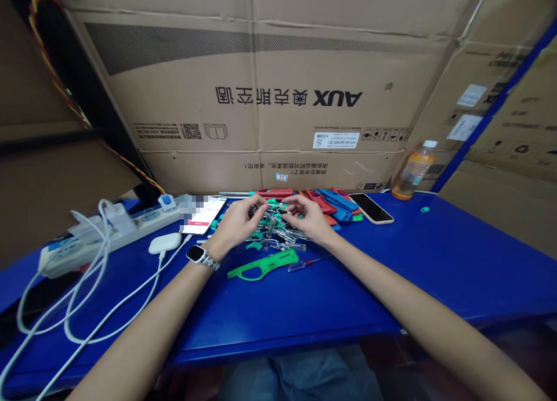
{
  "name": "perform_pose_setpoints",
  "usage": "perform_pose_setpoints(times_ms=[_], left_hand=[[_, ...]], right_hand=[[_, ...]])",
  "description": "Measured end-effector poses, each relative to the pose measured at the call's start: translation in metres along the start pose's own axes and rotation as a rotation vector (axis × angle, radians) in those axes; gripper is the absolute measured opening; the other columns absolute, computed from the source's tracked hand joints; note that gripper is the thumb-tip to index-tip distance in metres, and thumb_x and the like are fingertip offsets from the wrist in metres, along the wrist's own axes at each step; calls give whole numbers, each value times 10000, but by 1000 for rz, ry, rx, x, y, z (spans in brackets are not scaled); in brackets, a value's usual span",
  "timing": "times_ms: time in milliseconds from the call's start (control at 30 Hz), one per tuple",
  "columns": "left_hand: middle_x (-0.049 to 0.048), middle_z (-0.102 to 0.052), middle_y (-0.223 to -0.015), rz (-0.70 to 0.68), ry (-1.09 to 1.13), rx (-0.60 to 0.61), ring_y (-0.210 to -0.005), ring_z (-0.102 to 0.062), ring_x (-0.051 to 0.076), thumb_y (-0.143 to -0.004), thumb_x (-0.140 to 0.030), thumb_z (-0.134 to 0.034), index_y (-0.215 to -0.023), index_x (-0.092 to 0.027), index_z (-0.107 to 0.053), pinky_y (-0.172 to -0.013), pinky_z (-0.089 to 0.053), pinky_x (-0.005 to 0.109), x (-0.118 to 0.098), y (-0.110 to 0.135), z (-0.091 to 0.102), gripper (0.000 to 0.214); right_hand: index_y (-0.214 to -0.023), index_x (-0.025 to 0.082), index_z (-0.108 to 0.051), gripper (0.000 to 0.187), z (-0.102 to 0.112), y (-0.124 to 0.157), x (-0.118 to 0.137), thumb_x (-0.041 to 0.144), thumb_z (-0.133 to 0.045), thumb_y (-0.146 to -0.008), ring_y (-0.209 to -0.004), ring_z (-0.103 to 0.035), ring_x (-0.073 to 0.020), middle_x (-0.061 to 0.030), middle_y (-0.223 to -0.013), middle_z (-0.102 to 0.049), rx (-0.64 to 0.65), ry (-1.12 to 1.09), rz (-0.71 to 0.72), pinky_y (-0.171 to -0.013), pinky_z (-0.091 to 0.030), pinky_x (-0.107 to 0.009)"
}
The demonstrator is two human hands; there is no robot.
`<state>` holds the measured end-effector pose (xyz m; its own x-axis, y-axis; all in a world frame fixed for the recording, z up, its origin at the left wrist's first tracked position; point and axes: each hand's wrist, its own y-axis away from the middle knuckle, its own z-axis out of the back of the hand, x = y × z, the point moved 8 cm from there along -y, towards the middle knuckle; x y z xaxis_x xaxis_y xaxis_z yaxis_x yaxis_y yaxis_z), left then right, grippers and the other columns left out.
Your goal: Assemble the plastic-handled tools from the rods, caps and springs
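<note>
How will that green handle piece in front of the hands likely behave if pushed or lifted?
The green handle piece is probably light and fairly stiff, as it looks like moulded plastic. Lying flat on the blue table, it would likely slide rather than roll.

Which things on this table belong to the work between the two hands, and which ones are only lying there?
Likely the work:
small parts
green casing
screwdriver
red casings
blue casings

Seemingly only lying there:
lit phone
dark phone
white case
bottle
power strip
</note>
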<state>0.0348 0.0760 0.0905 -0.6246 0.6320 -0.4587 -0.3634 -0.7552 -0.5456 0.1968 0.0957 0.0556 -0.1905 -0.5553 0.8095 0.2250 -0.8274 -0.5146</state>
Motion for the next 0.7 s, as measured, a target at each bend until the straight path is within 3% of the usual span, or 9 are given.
perform_pose_setpoints(times_ms=[233, 467, 700], left_hand=[[23, -672, -847, -22, 7, -20, -670, -560, 141, -968, -330, -486, -939, -186, -611, -597, -383, 260, -6, 0, 2, 192], [26, -683, -896, -42, -54, -20, -722, -588, 154, -968, -308, -496, -963, -195, -613, -669, -412, 278, -9, 1, -2, 163], [29, -683, -821, -57, 31, -74, -666, -572, 137, -968, -323, -510, -983, -171, -636, -616, -405, 258, -13, -1, 5, 198]], right_hand=[[-903, 177, -669, 191, 12, -2, 7, 345, -643, -816, -723, -609, -155, -37, -843, -686, -80, 24, 21, -681, -489, -308], [-848, 178, -673, 100, 23, -8, 29, 226, -596, -805, -704, -558, -137, -15, -781, -599, -142, 156, 119, -655, -458, -284], [-879, 177, -665, 120, 26, -10, 36, 269, -612, -824, -725, -587, -148, -29, -803, -650, -156, 96, 113, -685, -469, -300]])
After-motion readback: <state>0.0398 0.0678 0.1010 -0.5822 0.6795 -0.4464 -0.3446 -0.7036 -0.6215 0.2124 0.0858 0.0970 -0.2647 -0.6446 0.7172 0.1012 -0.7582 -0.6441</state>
